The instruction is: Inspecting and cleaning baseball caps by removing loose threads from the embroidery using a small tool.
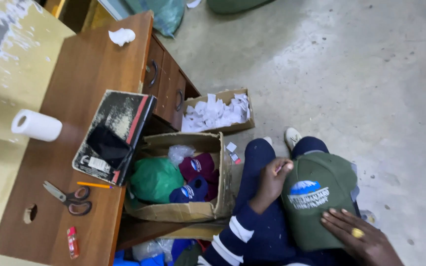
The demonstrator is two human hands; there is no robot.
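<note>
A dark green cap (316,207) with a blue and white emblem on its front lies on my lap, over navy trousers. My left hand (271,181), in a navy sleeve with white stripes, pinches at the cap's upper left edge; something small and pale shows between its fingertips, too small to identify. My right hand (358,236), wearing a gold ring, rests flat on the cap's lower right side with fingers stretched out.
To my left, an open cardboard box (183,212) holds maroon and blue caps and a green bag. A smaller box (218,114) holds white paper scraps. The brown desk (82,74) carries scissors (70,198), a pencil (93,185), a paper roll (36,125), a black folder (115,135) and a red tube (72,241).
</note>
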